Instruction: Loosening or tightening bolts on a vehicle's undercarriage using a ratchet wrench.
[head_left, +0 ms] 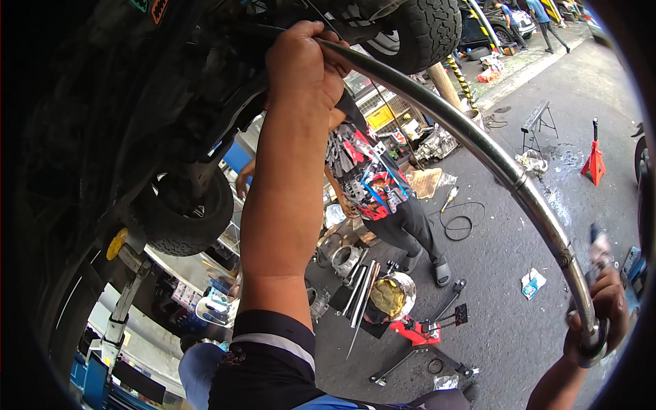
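A long steel bar [478,130] runs from the vehicle's dark underside [157,82] at the top down to the lower right, looking curved through the fisheye. High up, my left hand [304,61] is closed around its tapered upper part, beside a tyre [427,31]. At the lower right, my right hand [605,307] grips the bar's far end by a metal ring [593,348]. A blurred silver object [600,246] sits just above that hand; I cannot tell what it is.
A co-worker [383,178] stands behind my left arm. Below are metal rods [362,301], a bucket [393,294] and a red wheeled jack [420,331]. A red jack stand [593,164] and a folding stand [535,116] are at right, a lift post [123,307] at left, people [547,24] beyond.
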The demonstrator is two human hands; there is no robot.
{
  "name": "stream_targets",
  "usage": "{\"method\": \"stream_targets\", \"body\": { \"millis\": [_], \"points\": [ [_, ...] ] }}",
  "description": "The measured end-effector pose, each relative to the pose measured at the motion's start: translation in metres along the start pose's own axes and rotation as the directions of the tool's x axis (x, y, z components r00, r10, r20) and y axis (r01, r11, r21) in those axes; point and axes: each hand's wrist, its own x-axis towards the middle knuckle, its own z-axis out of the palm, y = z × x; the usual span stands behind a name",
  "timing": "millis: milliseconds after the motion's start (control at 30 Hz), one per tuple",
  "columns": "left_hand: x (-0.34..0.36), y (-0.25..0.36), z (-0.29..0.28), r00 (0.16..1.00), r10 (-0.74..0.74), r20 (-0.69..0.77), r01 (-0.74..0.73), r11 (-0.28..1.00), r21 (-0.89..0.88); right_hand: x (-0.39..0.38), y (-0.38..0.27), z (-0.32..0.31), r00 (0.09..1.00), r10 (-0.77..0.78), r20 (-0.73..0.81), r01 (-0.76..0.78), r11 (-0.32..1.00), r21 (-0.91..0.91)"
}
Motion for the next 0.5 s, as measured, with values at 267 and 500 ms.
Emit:
{"method": "stream_targets", "body": {
  "millis": [267, 500],
  "points": [
    [0.002, 0.000, 0.009, 0.999, 0.044, -0.003, -0.044, 0.998, 0.035, -0.013, 0.004, -0.015, 0.993, 0.112, -0.028, -0.113, 0.993, -0.025],
    [0.006, -0.001, 0.003, 0.998, 0.060, -0.006, -0.059, 0.998, 0.037, 0.019, 0.005, -0.008, 0.997, -0.038, 0.061, 0.040, 0.999, -0.033]
  ]
}}
